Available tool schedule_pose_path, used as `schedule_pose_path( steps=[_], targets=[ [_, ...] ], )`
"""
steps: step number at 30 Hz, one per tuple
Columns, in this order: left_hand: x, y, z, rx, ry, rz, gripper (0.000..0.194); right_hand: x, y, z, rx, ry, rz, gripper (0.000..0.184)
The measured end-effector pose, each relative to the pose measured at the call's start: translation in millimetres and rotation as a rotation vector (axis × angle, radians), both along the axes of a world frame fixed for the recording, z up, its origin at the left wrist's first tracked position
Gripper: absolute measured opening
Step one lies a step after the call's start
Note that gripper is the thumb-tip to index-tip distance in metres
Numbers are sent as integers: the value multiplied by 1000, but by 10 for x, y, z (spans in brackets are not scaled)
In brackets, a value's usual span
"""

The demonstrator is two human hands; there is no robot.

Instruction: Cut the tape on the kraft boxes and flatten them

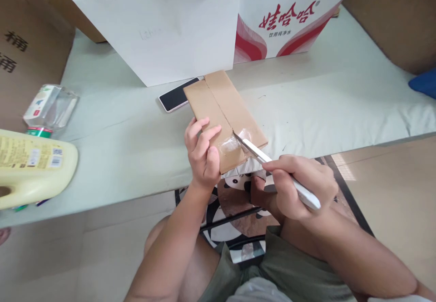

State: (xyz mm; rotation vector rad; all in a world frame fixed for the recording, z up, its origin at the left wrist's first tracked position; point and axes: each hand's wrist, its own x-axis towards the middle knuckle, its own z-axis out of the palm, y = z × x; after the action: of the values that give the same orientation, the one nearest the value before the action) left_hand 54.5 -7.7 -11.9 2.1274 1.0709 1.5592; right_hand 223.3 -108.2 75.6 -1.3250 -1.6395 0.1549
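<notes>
A flat brown cardboard box [226, 106] lies at a slant near the table's front edge, with a lengthwise seam and clear tape [227, 146] at its near end. My left hand [204, 154] grips the box's left side, its fingers bent over the top face. In my right hand [303, 186] is a white utility knife [258, 151], fingers wrapped round its handle. The dark blade tip touches the box at the seam, beside the tape. Part of a black-screened phone [177, 95] shows behind the box, its right end hidden.
White cartons [190, 34] and a red-and-white carton [286, 25] stand at the back of the cloth-covered table [112, 156]. To the left lie a clear bottle [64, 106] and a large yellow jug [41, 170]. Brown cartons [398, 25] flank both sides.
</notes>
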Motion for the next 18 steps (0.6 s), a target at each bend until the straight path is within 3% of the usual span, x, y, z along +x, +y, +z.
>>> schedule_pose_path(
  steps=[2, 11, 18],
  targets=[
    [-2, 5, -6, 9, -12, 2, 43, -7, 25, -31, 87, 7, 12, 18],
    [21, 18, -24, 59, -49, 18, 41, -30, -96, 131, -61, 6, -83, 19],
    [14, 26, -28, 55, -36, 25, 43, -73, -46, 9, -27, 49, -41, 18]
  ],
)
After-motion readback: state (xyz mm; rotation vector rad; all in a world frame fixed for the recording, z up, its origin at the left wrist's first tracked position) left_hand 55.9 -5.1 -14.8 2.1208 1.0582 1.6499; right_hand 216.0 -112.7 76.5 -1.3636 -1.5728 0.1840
